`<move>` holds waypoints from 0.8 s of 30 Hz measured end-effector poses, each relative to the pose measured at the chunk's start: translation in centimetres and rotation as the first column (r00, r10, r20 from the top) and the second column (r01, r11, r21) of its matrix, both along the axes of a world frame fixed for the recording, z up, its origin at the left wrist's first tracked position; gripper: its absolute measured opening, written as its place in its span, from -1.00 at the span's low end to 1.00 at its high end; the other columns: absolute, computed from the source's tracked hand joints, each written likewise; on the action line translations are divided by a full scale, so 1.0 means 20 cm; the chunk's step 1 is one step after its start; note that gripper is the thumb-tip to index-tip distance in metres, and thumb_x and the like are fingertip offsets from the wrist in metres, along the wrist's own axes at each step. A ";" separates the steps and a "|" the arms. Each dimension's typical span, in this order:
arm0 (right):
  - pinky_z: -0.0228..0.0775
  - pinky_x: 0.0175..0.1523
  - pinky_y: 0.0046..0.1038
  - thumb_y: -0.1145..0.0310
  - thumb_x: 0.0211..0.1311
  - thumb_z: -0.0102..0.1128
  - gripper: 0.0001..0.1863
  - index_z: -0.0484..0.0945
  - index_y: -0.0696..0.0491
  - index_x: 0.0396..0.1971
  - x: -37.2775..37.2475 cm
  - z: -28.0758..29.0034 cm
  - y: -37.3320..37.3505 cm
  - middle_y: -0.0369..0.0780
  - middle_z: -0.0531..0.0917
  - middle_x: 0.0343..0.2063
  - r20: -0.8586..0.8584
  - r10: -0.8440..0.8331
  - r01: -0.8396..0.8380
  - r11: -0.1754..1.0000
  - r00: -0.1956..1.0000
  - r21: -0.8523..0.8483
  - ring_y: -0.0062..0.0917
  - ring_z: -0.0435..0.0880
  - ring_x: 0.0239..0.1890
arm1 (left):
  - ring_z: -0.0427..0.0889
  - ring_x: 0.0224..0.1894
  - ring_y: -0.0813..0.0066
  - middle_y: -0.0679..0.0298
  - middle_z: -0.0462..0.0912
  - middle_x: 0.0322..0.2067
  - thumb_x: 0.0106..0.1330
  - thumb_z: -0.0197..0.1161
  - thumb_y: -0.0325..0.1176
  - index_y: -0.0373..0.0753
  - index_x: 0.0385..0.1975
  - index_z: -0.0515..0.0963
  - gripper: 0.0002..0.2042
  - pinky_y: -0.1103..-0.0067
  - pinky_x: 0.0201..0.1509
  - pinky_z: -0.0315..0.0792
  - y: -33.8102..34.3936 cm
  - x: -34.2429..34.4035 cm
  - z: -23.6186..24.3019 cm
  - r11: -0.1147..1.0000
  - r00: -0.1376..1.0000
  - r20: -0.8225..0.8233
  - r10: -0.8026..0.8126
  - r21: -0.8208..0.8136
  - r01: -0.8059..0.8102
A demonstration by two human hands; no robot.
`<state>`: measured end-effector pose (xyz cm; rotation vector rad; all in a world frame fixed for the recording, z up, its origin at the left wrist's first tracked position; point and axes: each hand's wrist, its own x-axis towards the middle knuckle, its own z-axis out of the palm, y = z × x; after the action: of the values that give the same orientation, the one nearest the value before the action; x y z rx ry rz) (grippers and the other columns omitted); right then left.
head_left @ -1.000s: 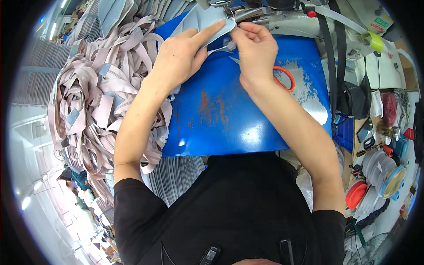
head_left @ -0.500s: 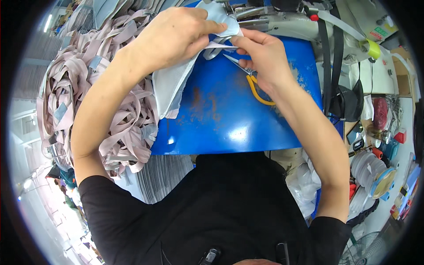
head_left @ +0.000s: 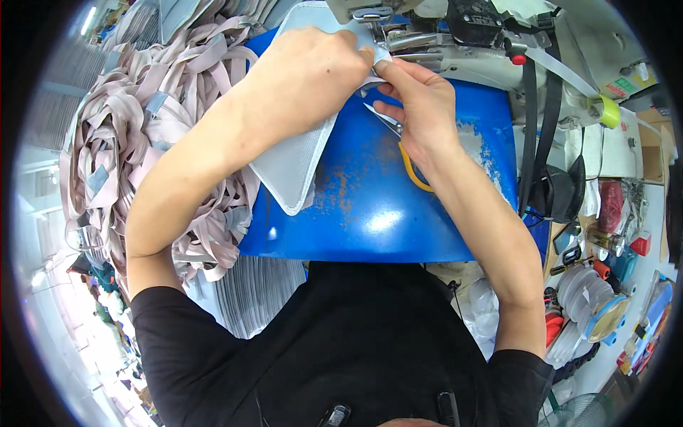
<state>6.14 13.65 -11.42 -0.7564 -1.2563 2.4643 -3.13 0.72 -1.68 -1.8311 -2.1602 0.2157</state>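
Observation:
My left hand (head_left: 324, 75) is closed, with bent fingers pressing on a light grey fabric panel (head_left: 295, 167) with a pale bound edge. The panel slopes from the sewing machine's presser foot (head_left: 376, 30) down toward me, partly hidden under that hand and forearm. Right beside the foot, my right hand (head_left: 423, 107) pinches the panel's edge between thumb and fingers, where a short bit of pale strip shows. Scissors with yellow handles (head_left: 413, 171) lie on the blue table below my right hand, which partly covers them.
Left of the blue table (head_left: 370, 185) is a big tangled heap of pinkish strap (head_left: 131, 132). Stacked grey panels (head_left: 260, 292) sit below it. The sewing machine (head_left: 491, 57) spans the far side. Black belts (head_left: 537, 135) hang at right, near a shelf of tape rolls (head_left: 583, 299).
The panel has turned and lies flatter, more of its bound edge showing. Both hands remain on it near the presser foot. The whole view has shifted slightly.

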 end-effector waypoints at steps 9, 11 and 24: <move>0.59 -0.17 -0.40 0.37 0.27 0.42 -0.73 0.74 0.20 -0.10 0.01 -0.01 0.00 -0.24 0.76 -0.27 -0.024 -0.010 0.009 0.999 1.000 -0.036 -0.55 0.71 -0.24 | 0.74 -0.48 0.09 0.09 0.66 -0.39 0.25 0.29 -0.42 -0.33 -0.01 0.66 -0.69 0.35 -0.43 0.62 0.03 0.07 -0.06 0.997 0.998 -0.017 0.063 0.046 -0.062; 0.59 -0.17 -0.40 0.37 0.28 0.41 -0.73 0.74 0.19 -0.09 0.01 -0.01 0.00 -0.24 0.76 -0.26 -0.037 0.003 -0.005 0.999 0.999 -0.041 -0.56 0.71 -0.23 | 0.74 -0.47 0.08 0.08 0.66 -0.39 0.26 0.29 -0.41 -0.34 -0.01 0.66 -0.69 0.34 -0.42 0.62 0.03 0.09 -0.08 0.994 0.996 -0.021 0.091 0.058 -0.090; 0.60 -0.16 -0.41 0.38 0.31 0.39 -0.75 0.73 0.22 -0.10 0.01 -0.02 0.00 -0.20 0.76 -0.24 -0.055 0.001 -0.005 0.998 0.998 -0.067 -0.53 0.72 -0.20 | 0.73 -0.45 0.05 0.07 0.69 -0.42 0.22 0.30 -0.41 -0.35 -0.18 0.57 -0.78 0.31 -0.39 0.61 0.10 0.18 -0.16 0.961 0.967 0.062 0.247 0.110 -0.253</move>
<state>6.29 13.61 -11.83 -0.6986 -1.1621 2.5229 0.39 2.67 -4.82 -1.5132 -2.3818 0.0972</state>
